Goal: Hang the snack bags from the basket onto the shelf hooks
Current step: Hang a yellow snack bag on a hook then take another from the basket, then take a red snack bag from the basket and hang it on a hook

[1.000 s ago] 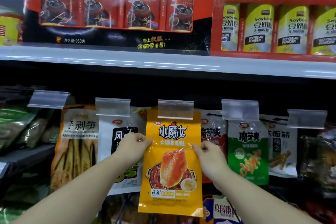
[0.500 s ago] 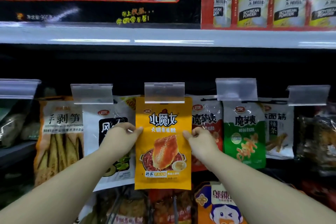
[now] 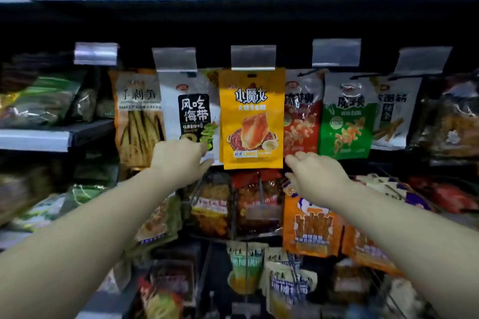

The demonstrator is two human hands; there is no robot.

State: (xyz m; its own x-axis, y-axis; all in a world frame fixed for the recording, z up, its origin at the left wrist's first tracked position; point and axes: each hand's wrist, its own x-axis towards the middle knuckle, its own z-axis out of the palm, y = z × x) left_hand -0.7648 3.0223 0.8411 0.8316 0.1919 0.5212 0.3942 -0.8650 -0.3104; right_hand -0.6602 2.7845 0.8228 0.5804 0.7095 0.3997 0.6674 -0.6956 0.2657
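In the head view, the yellow snack bag [image 3: 251, 119] hung straight on its hook, directly under the middle clear label holder [image 3: 253, 57]. No hand held it. The left hand [image 3: 181, 160] was low, just beside the bottom left corner of the bag, in front of the white seaweed bag [image 3: 189, 111]. Its fingers were loosely bent and gripped nothing; whether the fingertips touched the white bag, I cannot tell. The right hand [image 3: 315, 176] was just below the bottom right corner of the yellow bag, with fingers relaxed and a little spread, holding nothing. To the right of the yellow bag hung a red bag [image 3: 302, 122] and then a green bag [image 3: 347, 122]. To the far left hung a bamboo shoot bag [image 3: 137, 116]. Under the hands, more packets hung in a lower row, among them an orange bag [image 3: 311, 225].
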